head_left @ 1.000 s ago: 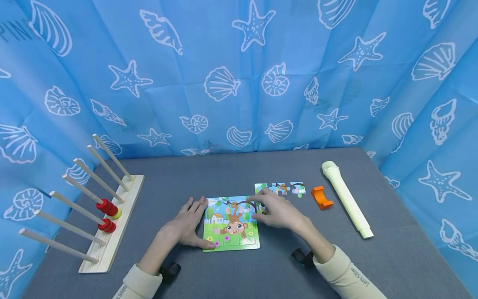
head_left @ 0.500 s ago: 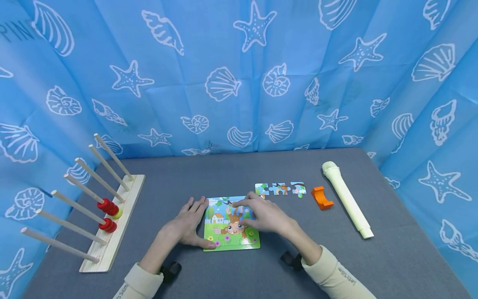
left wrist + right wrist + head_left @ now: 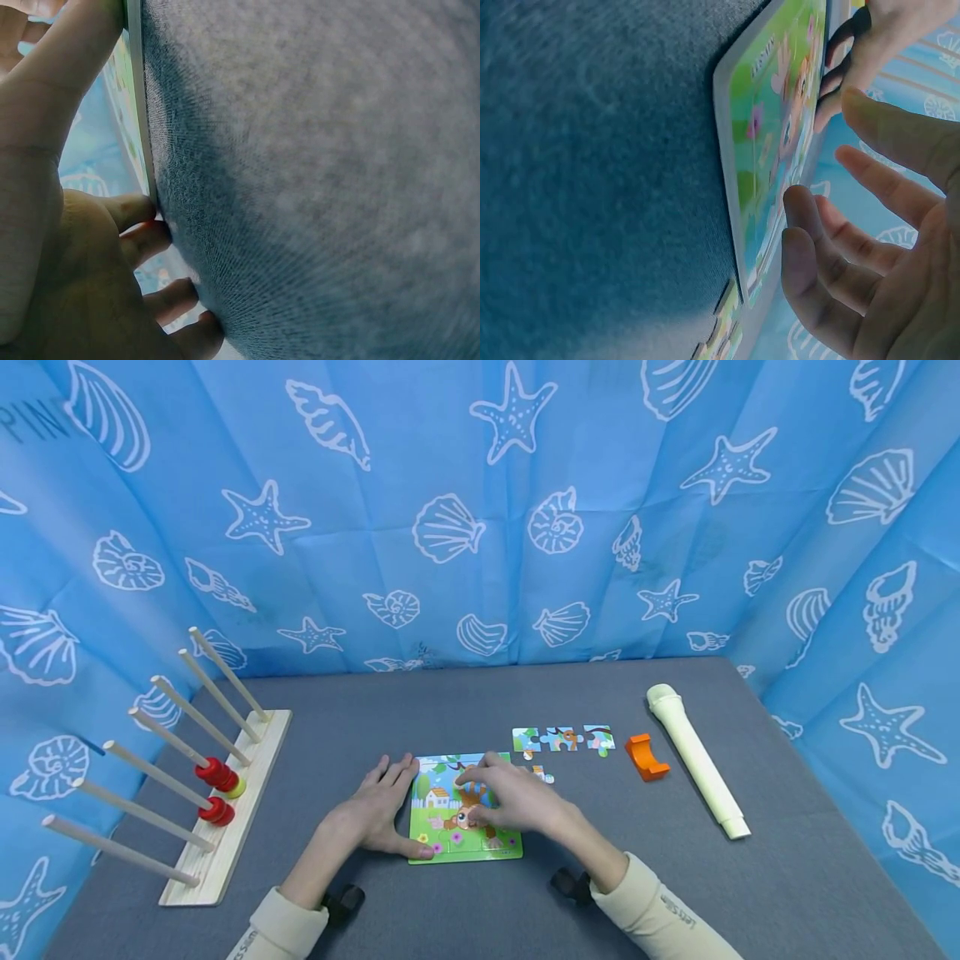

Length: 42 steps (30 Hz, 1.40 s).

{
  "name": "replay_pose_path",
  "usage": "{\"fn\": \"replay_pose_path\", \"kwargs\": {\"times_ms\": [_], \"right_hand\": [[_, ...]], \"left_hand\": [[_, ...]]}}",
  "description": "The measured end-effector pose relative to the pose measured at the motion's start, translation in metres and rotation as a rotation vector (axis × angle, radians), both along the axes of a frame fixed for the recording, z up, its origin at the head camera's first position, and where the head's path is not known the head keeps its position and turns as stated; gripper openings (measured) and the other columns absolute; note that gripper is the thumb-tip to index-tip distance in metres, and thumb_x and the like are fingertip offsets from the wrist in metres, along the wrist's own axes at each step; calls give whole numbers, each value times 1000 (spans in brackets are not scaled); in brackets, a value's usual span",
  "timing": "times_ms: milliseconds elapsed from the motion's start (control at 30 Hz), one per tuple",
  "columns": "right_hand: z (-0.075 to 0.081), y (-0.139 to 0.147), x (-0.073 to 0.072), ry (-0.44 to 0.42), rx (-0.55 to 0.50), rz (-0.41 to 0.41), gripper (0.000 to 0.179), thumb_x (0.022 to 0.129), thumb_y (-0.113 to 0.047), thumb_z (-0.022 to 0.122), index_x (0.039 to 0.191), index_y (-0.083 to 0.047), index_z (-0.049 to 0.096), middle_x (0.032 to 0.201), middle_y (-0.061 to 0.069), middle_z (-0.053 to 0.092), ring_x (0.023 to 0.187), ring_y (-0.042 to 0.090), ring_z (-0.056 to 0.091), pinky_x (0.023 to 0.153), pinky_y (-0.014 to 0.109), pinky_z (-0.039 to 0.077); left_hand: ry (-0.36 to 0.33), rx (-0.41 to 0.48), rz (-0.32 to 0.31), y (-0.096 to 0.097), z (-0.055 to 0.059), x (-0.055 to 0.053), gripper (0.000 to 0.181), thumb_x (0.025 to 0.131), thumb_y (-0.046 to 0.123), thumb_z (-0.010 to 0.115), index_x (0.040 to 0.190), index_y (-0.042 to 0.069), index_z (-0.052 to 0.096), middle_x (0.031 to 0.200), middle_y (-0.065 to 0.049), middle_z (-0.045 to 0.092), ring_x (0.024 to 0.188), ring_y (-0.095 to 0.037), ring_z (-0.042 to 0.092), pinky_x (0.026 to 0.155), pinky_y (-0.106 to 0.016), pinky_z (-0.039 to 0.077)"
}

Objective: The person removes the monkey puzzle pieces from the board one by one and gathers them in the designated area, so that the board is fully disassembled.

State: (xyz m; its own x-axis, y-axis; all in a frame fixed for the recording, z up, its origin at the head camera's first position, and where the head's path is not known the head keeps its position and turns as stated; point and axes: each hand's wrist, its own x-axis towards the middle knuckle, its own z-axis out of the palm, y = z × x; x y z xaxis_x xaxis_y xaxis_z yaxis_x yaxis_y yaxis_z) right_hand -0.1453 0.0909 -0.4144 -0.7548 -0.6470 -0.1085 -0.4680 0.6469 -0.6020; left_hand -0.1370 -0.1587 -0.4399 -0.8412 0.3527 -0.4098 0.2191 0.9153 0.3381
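A square jigsaw puzzle [image 3: 457, 852] with a monkey and a small house printed on it lies flat on the table in the head view. My left hand [image 3: 375, 814] rests along its left side, thumb over the near left corner and fingers at the far left corner. Over the right half of the puzzle is my right hand [image 3: 517, 795], hiding part of the picture. In the right wrist view its fingers [image 3: 801, 259] bend loosely by the puzzle's surface, with nothing seen between them and the thumb. Several loose puzzle pieces [image 3: 562, 739] lie behind and right of that hand.
On the left stands a wooden peg rack [image 3: 247, 802] with red rings [image 3: 215, 812] and a yellow-green ring [image 3: 236, 790]. An orange curved block [image 3: 645, 757] and a pale toy microphone [image 3: 696, 756] lie to the right. A blue shell-print curtain [image 3: 450, 585] hangs behind the table.
My right hand has slid left from the puzzle's right edge to over its middle, uncovering loose pieces behind it. My left hand stays put.
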Motion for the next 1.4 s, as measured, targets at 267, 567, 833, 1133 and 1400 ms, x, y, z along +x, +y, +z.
{"fn": "replay_pose_path", "kwargs": {"times_ms": [267,567,833,1133,1400], "right_hand": [[-4,-10,1,-21,59,1,49,87,-19,83,133,-10,68,113,8,61,79,12,48,63,25,41],[-3,-20,1,9,196,-12,54,82,-21,87,132,-16,68,105,1,56,82,11,45,63,22,40],[-4,-24,0,-35,233,-39,62,82,-20,87,140,-19,64,104,1,54,82,11,44,63,23,40],[-3,-24,2,-64,212,-57,59,82,-18,87,137,-20,65,106,1,55,85,13,46,65,26,43],[-2,-24,3,-97,198,-75,56,83,-14,85,135,-21,64,110,4,54,83,14,48,59,26,44]], "left_hand": [[6,-2,0,0,-1,0,135,69,71,83,165,7,12,173,-17,13,158,-48,8,123,-67,24],[6,2,11,0,0,1,135,69,70,84,165,7,12,173,-17,14,158,-48,9,122,-67,26],[3,-2,6,0,1,2,135,70,70,83,165,6,13,172,-18,14,158,-49,10,122,-68,26],[9,4,4,0,2,3,134,70,69,84,165,5,13,172,-19,15,158,-49,10,122,-67,25],[9,13,14,0,2,3,134,70,68,84,165,7,14,172,-17,14,158,-48,10,122,-67,26]]}}
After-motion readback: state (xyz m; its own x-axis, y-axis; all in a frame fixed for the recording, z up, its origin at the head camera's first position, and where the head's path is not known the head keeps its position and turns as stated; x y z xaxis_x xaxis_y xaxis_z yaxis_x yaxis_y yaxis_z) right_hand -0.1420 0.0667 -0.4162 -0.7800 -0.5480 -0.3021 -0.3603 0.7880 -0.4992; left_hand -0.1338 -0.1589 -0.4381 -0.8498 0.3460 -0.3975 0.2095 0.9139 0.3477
